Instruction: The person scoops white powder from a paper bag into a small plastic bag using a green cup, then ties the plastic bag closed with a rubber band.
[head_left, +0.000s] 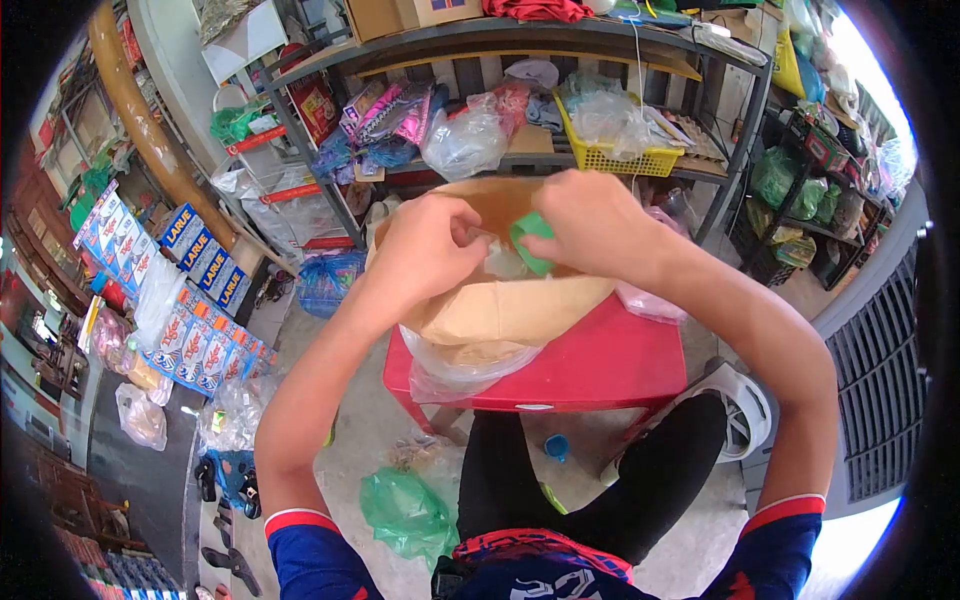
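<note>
A large brown paper sack (500, 310) stands wide on a red plastic table (610, 355) in front of me, with clear plastic (465, 375) showing beneath its near edge. Over the sack's mouth, my right hand (590, 225) grips a green plastic cup (532, 240), which is tilted. Facing it, my left hand (430, 245) pinches what looks like a small clear plastic bag (505, 262) beside the cup. Whatever lies deep in the sack is mostly hidden by my hands.
Behind the table runs a metal shelf with a yellow basket (630, 160) and bagged goods. Stacked beer cartons (205, 260) stand left. A green plastic bag (410, 510) and a blue cup (557, 447) lie on the floor. A white fan (735, 410) is by my right leg.
</note>
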